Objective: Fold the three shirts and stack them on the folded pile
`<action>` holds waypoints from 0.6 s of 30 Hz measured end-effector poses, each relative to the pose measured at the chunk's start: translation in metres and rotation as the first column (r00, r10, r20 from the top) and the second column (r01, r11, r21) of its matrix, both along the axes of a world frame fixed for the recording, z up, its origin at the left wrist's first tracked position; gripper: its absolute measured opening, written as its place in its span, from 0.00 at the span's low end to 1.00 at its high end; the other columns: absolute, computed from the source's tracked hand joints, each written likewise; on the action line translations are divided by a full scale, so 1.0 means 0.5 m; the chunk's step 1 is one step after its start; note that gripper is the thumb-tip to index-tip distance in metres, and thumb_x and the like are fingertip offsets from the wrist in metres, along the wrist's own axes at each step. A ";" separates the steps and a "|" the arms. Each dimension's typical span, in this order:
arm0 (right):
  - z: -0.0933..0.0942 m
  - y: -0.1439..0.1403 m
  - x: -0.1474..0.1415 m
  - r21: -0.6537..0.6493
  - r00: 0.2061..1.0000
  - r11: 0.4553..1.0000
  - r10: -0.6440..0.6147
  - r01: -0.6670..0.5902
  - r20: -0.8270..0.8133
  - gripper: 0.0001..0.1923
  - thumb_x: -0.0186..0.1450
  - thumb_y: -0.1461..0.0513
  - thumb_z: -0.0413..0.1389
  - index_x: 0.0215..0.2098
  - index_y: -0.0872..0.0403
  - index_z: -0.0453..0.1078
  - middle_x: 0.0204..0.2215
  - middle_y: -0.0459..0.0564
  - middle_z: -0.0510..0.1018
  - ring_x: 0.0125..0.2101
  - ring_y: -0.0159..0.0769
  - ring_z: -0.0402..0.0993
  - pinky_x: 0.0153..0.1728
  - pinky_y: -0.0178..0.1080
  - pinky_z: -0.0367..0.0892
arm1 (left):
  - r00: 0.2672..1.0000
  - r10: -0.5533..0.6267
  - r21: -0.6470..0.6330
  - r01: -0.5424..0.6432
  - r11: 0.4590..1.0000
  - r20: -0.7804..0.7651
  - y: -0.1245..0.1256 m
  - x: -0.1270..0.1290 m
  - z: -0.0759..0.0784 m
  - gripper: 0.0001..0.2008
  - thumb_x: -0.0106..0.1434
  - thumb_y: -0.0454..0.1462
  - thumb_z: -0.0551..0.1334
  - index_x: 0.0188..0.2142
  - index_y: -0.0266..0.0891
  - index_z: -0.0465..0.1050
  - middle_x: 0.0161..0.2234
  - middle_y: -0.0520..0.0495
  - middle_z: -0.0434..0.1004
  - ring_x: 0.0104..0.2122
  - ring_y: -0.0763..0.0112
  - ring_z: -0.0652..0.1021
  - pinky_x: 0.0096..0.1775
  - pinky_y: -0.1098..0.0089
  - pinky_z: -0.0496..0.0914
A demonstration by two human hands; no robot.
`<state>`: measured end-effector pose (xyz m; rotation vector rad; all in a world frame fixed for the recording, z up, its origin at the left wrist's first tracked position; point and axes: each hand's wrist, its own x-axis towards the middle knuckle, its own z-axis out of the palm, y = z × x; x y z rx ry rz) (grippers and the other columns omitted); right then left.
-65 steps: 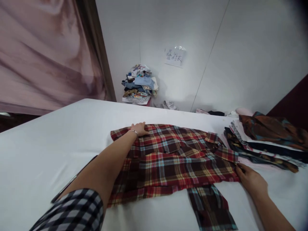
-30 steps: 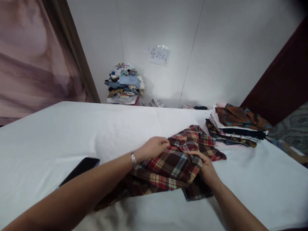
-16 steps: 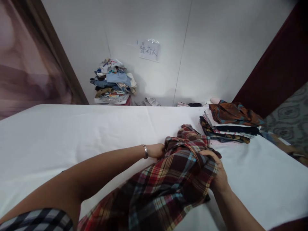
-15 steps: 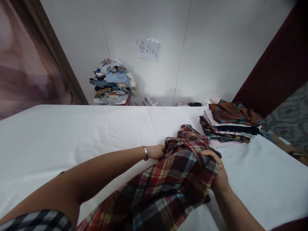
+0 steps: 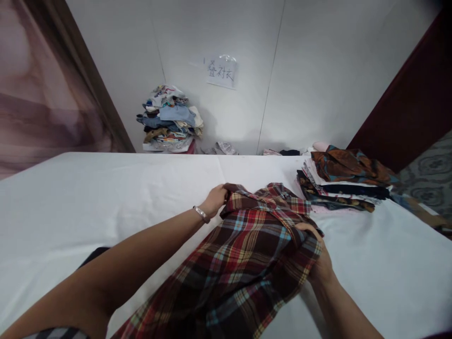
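Note:
A plaid shirt [image 5: 247, 249] in red, brown, yellow and light blue stretches from the bottom edge of the view up to the middle of the table. At its upper left, my left hand [image 5: 216, 200], with a silver bracelet on the wrist, pinches a shoulder or sleeve edge of the cloth. My right hand [image 5: 320, 256] grips the shirt's right side, thumb on top and the other fingers hidden underneath. The shirt's upper end lies loosely bunched on the table between and beyond both hands.
A white cloth covers the table [image 5: 141, 197]. Folded clothes are stacked [image 5: 342, 183] at the right, close beyond the shirt. Behind the far edge stands a tall clothes pile [image 5: 173, 120]. A handwritten sign [image 5: 221, 73] hangs on the wall. A dark object [image 5: 93, 255] shows behind my left forearm.
My left hand has moved left and slightly away from me, drawing the shirt's upper left part outward and flatter. My right hand keeps its grip in nearly the same place.

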<state>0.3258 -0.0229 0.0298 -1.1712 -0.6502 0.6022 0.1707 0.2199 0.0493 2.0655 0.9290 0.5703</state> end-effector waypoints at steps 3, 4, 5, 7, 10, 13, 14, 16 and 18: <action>0.001 0.002 -0.004 -0.005 0.998 1.000 0.014 -0.014 -0.062 0.11 0.46 0.59 0.66 0.29 0.46 0.75 0.29 0.43 0.80 0.28 0.38 0.74 0.30 0.38 0.70 | 0.991 0.127 0.149 -0.133 0.980 0.044 0.038 -0.017 0.036 0.16 0.66 0.37 0.44 0.42 0.38 0.68 0.39 0.44 0.75 0.42 0.64 0.74 0.45 0.64 0.66; 0.002 0.003 -0.005 -0.010 0.997 1.000 0.016 -0.017 -0.080 0.11 0.46 0.60 0.66 0.28 0.46 0.76 0.28 0.43 0.80 0.27 0.37 0.74 0.30 0.37 0.70 | 0.991 0.132 0.233 -0.135 0.963 0.028 0.047 -0.023 0.053 0.14 0.66 0.39 0.45 0.42 0.40 0.68 0.39 0.44 0.74 0.42 0.63 0.73 0.45 0.64 0.65; 0.002 0.003 -0.004 -0.017 0.995 1.000 0.022 -0.024 -0.095 0.11 0.45 0.60 0.66 0.28 0.46 0.76 0.28 0.43 0.80 0.27 0.37 0.74 0.29 0.37 0.70 | 0.993 0.119 0.345 -0.106 0.933 -0.016 0.055 -0.029 0.073 0.13 0.66 0.40 0.47 0.41 0.41 0.68 0.39 0.45 0.74 0.42 0.62 0.73 0.44 0.64 0.65; 0.001 0.004 -0.002 -0.032 0.992 0.998 0.047 -0.051 -0.118 0.11 0.45 0.60 0.67 0.28 0.46 0.76 0.28 0.43 0.79 0.26 0.36 0.74 0.28 0.36 0.70 | 0.981 0.089 0.595 0.033 0.803 -0.175 0.066 -0.040 0.123 0.13 0.66 0.43 0.49 0.40 0.41 0.69 0.38 0.45 0.74 0.41 0.61 0.73 0.41 0.65 0.64; 0.003 0.006 0.002 -0.044 0.987 0.993 0.105 -0.111 -0.119 0.11 0.46 0.61 0.67 0.29 0.46 0.77 0.28 0.43 0.79 0.26 0.34 0.74 0.28 0.35 0.70 | 0.930 0.116 0.790 0.224 0.571 -0.348 0.076 -0.054 0.211 0.15 0.67 0.43 0.48 0.39 0.38 0.70 0.36 0.43 0.72 0.39 0.61 0.74 0.37 0.66 0.63; 0.020 0.020 -0.005 -0.076 0.983 0.981 0.173 -0.178 -0.062 0.11 0.47 0.61 0.66 0.31 0.47 0.78 0.30 0.44 0.80 0.29 0.36 0.75 0.32 0.36 0.71 | 0.921 0.149 0.856 0.263 0.446 -0.361 0.105 -0.069 0.287 0.17 0.69 0.41 0.45 0.42 0.37 0.70 0.35 0.44 0.70 0.40 0.59 0.73 0.39 0.63 0.63; 0.030 0.031 -0.012 -0.098 0.978 0.974 0.204 -0.206 -0.033 0.11 0.48 0.60 0.66 0.32 0.47 0.78 0.32 0.45 0.80 0.31 0.37 0.76 0.35 0.37 0.71 | 0.919 0.161 0.871 0.268 0.411 -0.359 0.122 -0.074 0.303 0.17 0.69 0.40 0.45 0.43 0.37 0.70 0.37 0.43 0.70 0.42 0.59 0.72 0.40 0.62 0.63; 0.053 0.065 -0.036 -0.137 0.961 0.955 0.272 -0.264 0.044 0.14 0.50 0.60 0.66 0.36 0.48 0.78 0.37 0.47 0.80 0.38 0.41 0.76 0.42 0.41 0.70 | 0.916 0.200 0.894 0.260 0.365 -0.348 0.157 -0.090 0.316 0.16 0.67 0.39 0.48 0.49 0.38 0.68 0.43 0.41 0.69 0.45 0.57 0.70 0.42 0.60 0.63; 0.072 0.114 -0.068 -0.143 0.925 0.927 0.364 -0.347 0.111 0.21 0.53 0.58 0.64 0.46 0.46 0.74 0.46 0.47 0.77 0.46 0.42 0.73 0.49 0.44 0.67 | 0.910 0.246 0.887 0.214 0.410 -0.333 0.178 -0.109 0.302 0.18 0.63 0.39 0.53 0.52 0.38 0.66 0.48 0.39 0.67 0.45 0.57 0.70 0.42 0.62 0.64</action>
